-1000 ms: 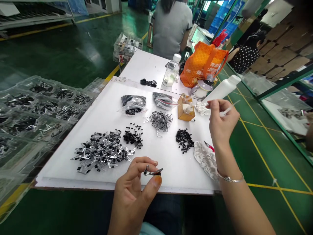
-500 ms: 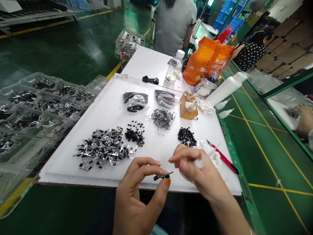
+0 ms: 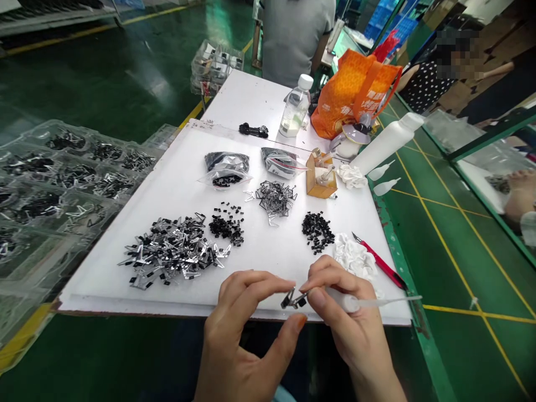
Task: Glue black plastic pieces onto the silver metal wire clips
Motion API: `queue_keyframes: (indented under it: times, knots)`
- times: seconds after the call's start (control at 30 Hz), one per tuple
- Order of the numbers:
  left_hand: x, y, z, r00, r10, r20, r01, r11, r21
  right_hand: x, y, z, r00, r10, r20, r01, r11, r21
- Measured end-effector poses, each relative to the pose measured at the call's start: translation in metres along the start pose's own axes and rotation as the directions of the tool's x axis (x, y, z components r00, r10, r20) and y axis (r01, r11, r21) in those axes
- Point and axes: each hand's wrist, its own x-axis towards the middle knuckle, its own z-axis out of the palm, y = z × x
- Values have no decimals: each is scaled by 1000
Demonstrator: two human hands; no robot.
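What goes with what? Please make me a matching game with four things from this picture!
Things:
1. knife
2. bag
3. metal clip
4. see-through bottle

Clues:
A. at the fingertips of the right hand
B. standing just left of the bag in the picture
C. red handle, lying beside a crumpled white wad
D. bright orange, with pale writing on it

Right pairs: 1-C, 2-D, 3-A, 4-B
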Motion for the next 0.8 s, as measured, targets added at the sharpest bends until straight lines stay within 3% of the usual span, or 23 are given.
queue_keyframes:
  times: [0.17, 0.27, 0.3, 0.37, 0.47, 0.57, 0.67, 0.8]
  knots:
    - [0, 4, -1, 1000, 17, 24, -14, 995, -102, 0, 6, -1, 996, 85, 21, -86, 994, 60]
    - [2, 7, -1, 977, -209, 41, 212, 945, -247, -1, 8, -2, 993, 104, 58, -111, 987, 119]
    - [4, 8, -1, 941, -328, 85, 338, 888, -312, -1, 8, -2, 991, 111, 70, -120, 983, 136]
    - [7, 7, 0, 826, -501, 257, 562, 706, -431, 0, 9, -2, 988, 127, 86, -141, 975, 173]
    - [11, 2, 1, 683, -522, 511, 726, 413, -550, 0, 9, 0, 982, 158, 100, -177, 957, 228]
    - [13, -2, 2, 588, -546, 596, 782, 198, -590, 1, 9, 3, 980, 185, 67, -196, 954, 228]
    - [13, -2, 3, 524, -570, 633, 805, 88, -586, 0, 11, 4, 980, 199, 27, -200, 957, 212]
    - [14, 0, 3, 512, -542, 666, 804, 31, -593, -1, 11, 6, 977, 213, 29, -213, 942, 257]
